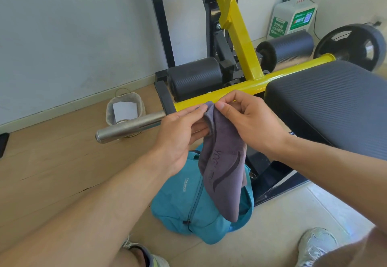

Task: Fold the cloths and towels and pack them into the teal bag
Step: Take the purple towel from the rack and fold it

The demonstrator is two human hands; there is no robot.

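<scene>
A purple-grey towel (224,168) with dark lettering hangs down in the air, doubled over lengthwise. My left hand (180,139) pinches its top edge from the left, and my right hand (245,120) pinches the same top edge from the right, the two hands almost touching. Directly below the towel, on the floor between my feet, lies the teal bag (188,210) with a dark zip running down it. The towel's lower end hangs in front of the bag's right part and hides it.
A yellow and black gym bench fills the back, with its black padded seat (330,107) to the right and a steel bar (129,126) sticking out left. A small fabric basket (125,109) stands near the wall. My shoes (316,245) are at the bottom.
</scene>
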